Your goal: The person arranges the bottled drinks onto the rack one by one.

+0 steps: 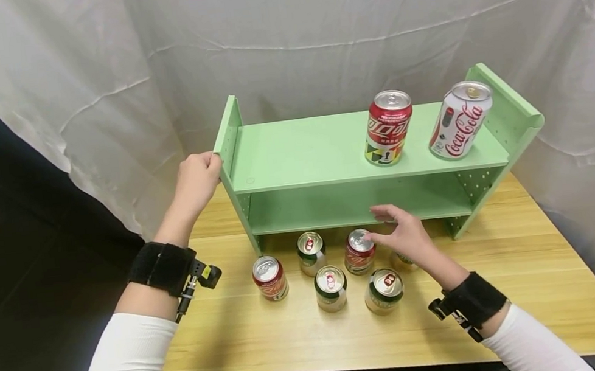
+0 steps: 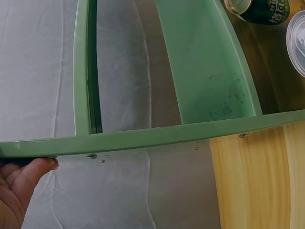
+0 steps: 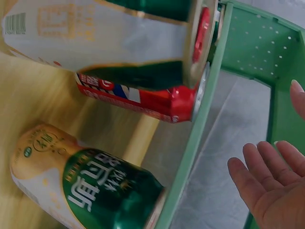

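My left hand (image 1: 197, 175) grips the front edge of the left side panel on a green two-tier shelf (image 1: 299, 148). In the left wrist view the thumb (image 2: 35, 174) lies along the panel's outer face; the other fingers are partly hidden. My right hand (image 1: 406, 233) hovers before the lower tier, thumb and fingers spread and holding nothing. The thumb tip appears beside the top of a red can (image 1: 359, 258); contact is unclear. A green-and-gold can (image 1: 404, 264) is mostly hidden beneath this hand. The right wrist view shows relaxed fingers (image 3: 255, 179).
On the upper tier stand a red can (image 1: 387, 132) and a white Coca-Cola can (image 1: 458, 124). Before the shelf, another red can (image 1: 271, 280) and several green-and-gold cans (image 1: 331, 292) stand on the wooden table (image 1: 227, 340). A pale curtain (image 1: 303, 38) hangs behind.
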Demonstrator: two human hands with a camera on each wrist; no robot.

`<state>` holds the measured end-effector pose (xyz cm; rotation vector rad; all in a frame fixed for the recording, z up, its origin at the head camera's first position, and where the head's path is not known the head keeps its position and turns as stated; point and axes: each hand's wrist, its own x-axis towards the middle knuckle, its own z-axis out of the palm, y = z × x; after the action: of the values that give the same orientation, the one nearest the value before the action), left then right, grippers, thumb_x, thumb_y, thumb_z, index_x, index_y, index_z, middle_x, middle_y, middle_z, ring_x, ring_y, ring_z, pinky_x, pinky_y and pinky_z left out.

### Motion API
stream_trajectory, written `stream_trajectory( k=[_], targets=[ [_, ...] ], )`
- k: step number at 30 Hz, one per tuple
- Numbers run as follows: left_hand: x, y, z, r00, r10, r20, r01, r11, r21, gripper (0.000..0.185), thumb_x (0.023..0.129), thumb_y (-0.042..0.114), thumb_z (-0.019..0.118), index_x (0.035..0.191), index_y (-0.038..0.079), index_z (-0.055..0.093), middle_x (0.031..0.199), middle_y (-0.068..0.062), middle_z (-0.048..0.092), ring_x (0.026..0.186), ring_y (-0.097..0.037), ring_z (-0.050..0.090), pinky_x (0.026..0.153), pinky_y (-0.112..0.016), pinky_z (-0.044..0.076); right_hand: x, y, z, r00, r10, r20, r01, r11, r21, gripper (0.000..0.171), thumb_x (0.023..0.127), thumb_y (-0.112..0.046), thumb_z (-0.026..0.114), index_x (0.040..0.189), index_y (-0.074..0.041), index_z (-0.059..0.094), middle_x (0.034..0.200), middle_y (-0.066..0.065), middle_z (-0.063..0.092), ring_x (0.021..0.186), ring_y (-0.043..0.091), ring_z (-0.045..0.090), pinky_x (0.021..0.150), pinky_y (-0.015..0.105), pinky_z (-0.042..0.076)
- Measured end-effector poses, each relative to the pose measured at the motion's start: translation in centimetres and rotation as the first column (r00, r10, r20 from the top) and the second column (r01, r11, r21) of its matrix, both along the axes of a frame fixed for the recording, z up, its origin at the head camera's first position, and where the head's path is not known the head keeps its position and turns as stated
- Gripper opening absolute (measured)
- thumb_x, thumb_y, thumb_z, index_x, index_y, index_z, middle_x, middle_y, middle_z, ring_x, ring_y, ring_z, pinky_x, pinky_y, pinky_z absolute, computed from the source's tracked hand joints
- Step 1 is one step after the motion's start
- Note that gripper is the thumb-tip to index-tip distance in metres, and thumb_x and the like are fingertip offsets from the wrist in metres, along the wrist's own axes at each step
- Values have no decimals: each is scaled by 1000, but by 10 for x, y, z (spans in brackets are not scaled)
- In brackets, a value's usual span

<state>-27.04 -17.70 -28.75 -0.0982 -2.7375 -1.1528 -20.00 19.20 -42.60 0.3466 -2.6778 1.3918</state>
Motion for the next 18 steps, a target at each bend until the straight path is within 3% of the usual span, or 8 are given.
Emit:
stream_trajectory(
  k=[8, 18],
  targets=[
    [2, 0, -1, 1000, 15, -8, -15, 1000, -5, 34, 93, 23, 35, 61, 10, 36, 53, 0, 32, 50, -15, 29, 49, -28, 27, -4, -8, -9, 999, 18, -37, -17, 1000, 13, 58, 72, -13, 81, 122, 2, 56, 117, 24, 62, 107, 37, 60, 88, 49, 48],
    [1, 2, -1, 1000, 17, -18, -17, 1000, 8, 33, 93, 23, 36, 61, 10, 36, 53, 0, 32, 49, -14, 29, 49, -27, 27, -10, -15, -18, 997, 54, 51, -59, 993, 101, 64, 73, -23, 80, 126, 0, 53, 123, 21, 59, 112, 38, 56, 94, 51, 44]
  ],
)
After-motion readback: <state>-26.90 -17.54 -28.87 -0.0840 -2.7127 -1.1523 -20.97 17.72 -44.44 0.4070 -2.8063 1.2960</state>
